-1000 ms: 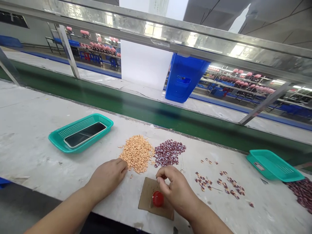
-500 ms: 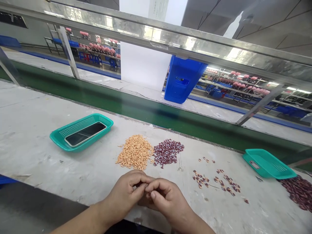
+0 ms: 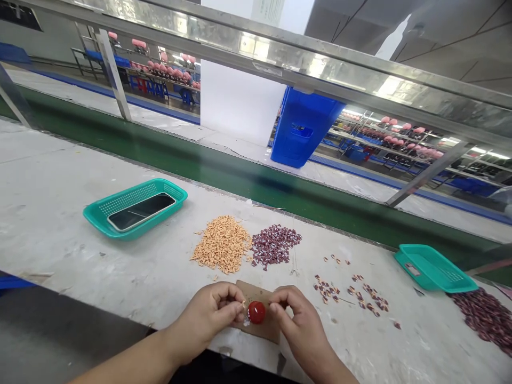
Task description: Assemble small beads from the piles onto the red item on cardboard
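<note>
Head view: left hand (image 3: 211, 313) and right hand (image 3: 301, 322) flank a round red object (image 3: 256, 312) on cardboard (image 3: 267, 332).
Left fingers pinch a small pale piece (image 3: 243, 303); right fingers are closed, any contents too small to tell. Beyond, a tan pile (image 3: 224, 245) touches a purple pile (image 3: 275, 244) on the worktop (image 3: 160, 277).

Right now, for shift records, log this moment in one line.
left hand: pinching small pale piece; right hand: contents unclear; between: red object on cardboard; beyond: orange pile, purple pile

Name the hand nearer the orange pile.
Left. The left hand is just on the near side of the pile of orange pieces; the right hand is farther, to its near right.
</note>
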`<state>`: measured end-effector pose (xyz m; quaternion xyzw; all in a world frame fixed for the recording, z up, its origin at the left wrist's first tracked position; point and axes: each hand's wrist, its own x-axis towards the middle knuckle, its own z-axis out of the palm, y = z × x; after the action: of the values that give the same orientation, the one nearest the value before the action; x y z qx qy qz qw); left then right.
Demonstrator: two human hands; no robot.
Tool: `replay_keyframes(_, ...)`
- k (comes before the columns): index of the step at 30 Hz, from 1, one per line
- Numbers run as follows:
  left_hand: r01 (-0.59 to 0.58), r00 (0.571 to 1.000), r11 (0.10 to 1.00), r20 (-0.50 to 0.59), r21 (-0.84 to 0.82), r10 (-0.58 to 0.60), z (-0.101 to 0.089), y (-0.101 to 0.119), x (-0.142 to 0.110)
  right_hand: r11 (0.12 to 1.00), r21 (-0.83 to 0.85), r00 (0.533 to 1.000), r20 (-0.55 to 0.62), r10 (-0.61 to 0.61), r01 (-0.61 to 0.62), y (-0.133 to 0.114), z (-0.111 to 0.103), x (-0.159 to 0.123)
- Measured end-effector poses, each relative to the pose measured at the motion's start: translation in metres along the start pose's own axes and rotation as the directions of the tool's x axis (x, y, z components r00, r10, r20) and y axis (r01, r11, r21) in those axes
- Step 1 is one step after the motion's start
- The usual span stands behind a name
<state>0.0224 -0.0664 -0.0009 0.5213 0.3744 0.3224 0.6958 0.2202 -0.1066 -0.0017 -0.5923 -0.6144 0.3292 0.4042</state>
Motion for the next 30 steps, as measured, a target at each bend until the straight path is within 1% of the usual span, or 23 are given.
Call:
replay_keyframes(1,0.014,1.000,0.998,-0.009,-0.054,-0.014,0.000,-0.002,0.000,0.994,-0.096,0.998,0.013,-0.056,0.057,0.002,0.000,0.000)
replay_keyframes(3,0.029,0.999,0.994,-0.019,-0.106,-0.031,0.001,-0.003,0.000,0.968,-0.210,0.990,0.049,-0.129,0.137,0.006,0.002,-0.001)
replay_keyframes(5,0.037,0.999,0.990,-0.009,-0.137,-0.039,0.003,-0.004,0.000,0.953,-0.259,0.988,0.059,-0.145,0.156,0.009,0.006,-0.002)
replay_keyframes(7,0.044,0.999,0.987,-0.003,-0.154,-0.045,0.004,-0.004,0.000,0.958,-0.244,0.989,0.038,-0.145,0.150,0.009,0.009,-0.003)
replay_keyframes(9,0.050,0.999,0.986,0.006,-0.161,-0.050,0.006,-0.005,0.000,0.982,-0.142,0.992,-0.005,-0.128,0.126,0.006,0.010,-0.003)
replay_keyframes(11,0.061,0.998,0.984,0.020,-0.170,-0.059,0.009,-0.005,-0.001,0.996,0.027,0.995,-0.049,-0.087,0.088,0.001,0.012,-0.004)
replay_keyframes(14,0.067,0.998,0.981,0.028,-0.184,-0.063,0.015,-0.002,-0.002,0.965,0.260,0.999,-0.051,-0.018,0.031,-0.006,0.018,-0.006)
replay_keyframes(16,0.059,0.998,0.981,0.027,-0.183,-0.055,0.017,0.001,-0.003,0.936,0.352,0.999,-0.040,0.011,0.004,-0.009,0.023,-0.006)
replay_keyframes(19,0.053,0.998,0.982,0.028,-0.183,-0.049,0.019,0.003,-0.003,0.911,0.413,0.998,-0.048,0.032,-0.009,-0.011,0.029,-0.007)
replay_keyframes(23,0.049,0.999,0.980,0.022,-0.192,-0.046,0.019,0.000,-0.003,0.884,0.468,0.998,-0.040,0.049,-0.025,-0.013,0.031,-0.007)
replay_keyframes(30,0.027,1.000,0.980,-0.002,-0.197,-0.028,0.019,0.001,-0.003,0.780,0.619,0.996,0.065,0.069,-0.094,-0.012,0.034,-0.009)
